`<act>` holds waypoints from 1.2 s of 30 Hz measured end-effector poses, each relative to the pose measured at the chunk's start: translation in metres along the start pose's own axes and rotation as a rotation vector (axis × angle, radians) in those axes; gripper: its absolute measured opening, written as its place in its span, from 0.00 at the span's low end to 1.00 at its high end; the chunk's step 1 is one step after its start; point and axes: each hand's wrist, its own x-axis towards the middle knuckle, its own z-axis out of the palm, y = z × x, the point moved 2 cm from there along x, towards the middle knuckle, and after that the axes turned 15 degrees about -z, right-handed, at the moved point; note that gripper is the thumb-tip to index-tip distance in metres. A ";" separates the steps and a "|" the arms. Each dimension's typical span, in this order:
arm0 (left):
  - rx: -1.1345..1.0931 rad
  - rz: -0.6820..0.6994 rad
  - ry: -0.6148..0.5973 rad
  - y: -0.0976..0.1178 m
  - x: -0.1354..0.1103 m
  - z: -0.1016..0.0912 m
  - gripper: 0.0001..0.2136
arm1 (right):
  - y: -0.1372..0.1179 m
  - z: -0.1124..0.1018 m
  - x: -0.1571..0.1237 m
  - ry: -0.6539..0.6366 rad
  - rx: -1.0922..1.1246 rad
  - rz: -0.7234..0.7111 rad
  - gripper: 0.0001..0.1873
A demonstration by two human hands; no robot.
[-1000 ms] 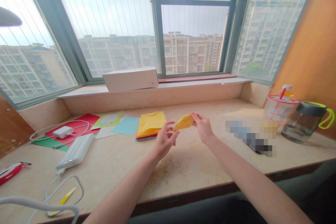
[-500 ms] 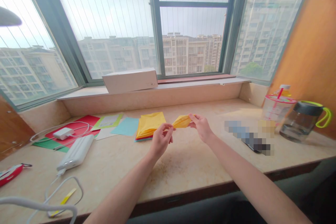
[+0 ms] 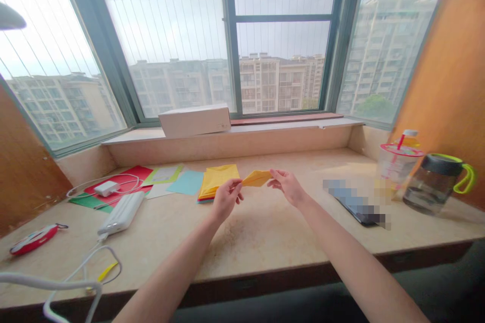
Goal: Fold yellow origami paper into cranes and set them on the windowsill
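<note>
Folded yellow paper (image 3: 256, 179): just R of the yellow stack (image 3: 223, 174), seemingly lifted off the worktop (image 3: 280, 234). Small pc, tapers toward its ends, w/ a fold line showing; layers too small to count.

L hand (image 3: 226, 201), in front of the stack, pinches the paper's near-stack end btwn thumb & fingers. R hand (image 3: 288, 187), R of the stack, pinches the far end; lower fingers curled clear, exact thumb contact hard to tell.

To do this well, imo: light pinch at both ends, edges lined up before any pressure, else the fold prob. skews. Thin paper should crease easily but also dent, so fingertip pads > nails till aligned. One hand anchors, other adjusts; both pulling at once could open or tear it. For a sharp crease, flat worktop R of the stack beats mid-air; press from middle out.

Surroundings: blue sheet (image 3: 186, 182) just L of the stack, easily nudged by a L sleeve or wrist. Power bank (image 3: 123, 213) farther L, w/ its cable. Phone (image 3: 354, 204), partly pixelated, well R of the stack; dark-lidded bottle (image 3: 432, 184) farther R, best given elbow room.
</note>
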 end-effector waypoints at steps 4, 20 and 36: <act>0.249 0.019 -0.012 0.009 0.003 0.000 0.12 | 0.002 -0.004 0.003 0.019 0.007 -0.020 0.24; 0.815 0.369 0.023 0.013 0.028 -0.017 0.10 | 0.012 -0.013 0.011 0.092 -0.009 -0.094 0.22; 0.734 0.326 -0.015 0.010 0.010 -0.017 0.15 | 0.008 -0.011 0.006 0.047 0.055 -0.076 0.21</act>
